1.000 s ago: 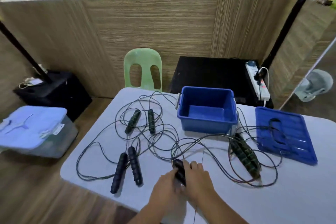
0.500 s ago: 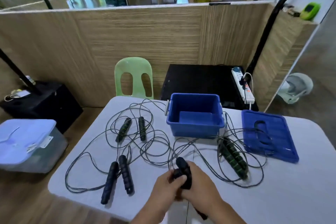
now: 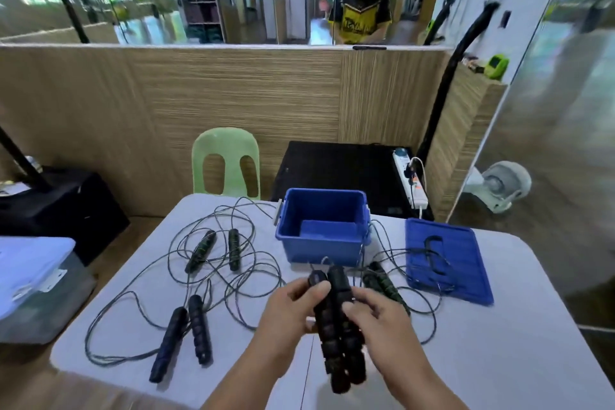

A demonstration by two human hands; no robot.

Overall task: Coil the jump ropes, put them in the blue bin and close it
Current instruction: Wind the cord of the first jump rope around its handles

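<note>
Head view, A: what's held?
B: Pair of black handles (image 3: 332,333), side by side, raised above the table (image 3: 515,343) near its 6 o'clock edge. Left hand (image 3: 286,316) grips them, thumb on top; right hand (image 3: 389,329) curls round from the other side.
A: Bin?
B: Blue bin (image 3: 322,248) at 12 o'clock from the handles, open on top. Blue lid (image 3: 446,260) lies flat at 2 o'clock, a cord across it.
A: Other ropes?
B: Uncoiled, cords looping over the table. Green-striped handles (image 3: 382,283) at 2 o'clock just beside the right hand, second striped pair (image 3: 203,250) at 10, second black pair (image 3: 181,339) at 9.
A: Beyond?
B: Green chair (image 3: 226,163) at 11.
</note>
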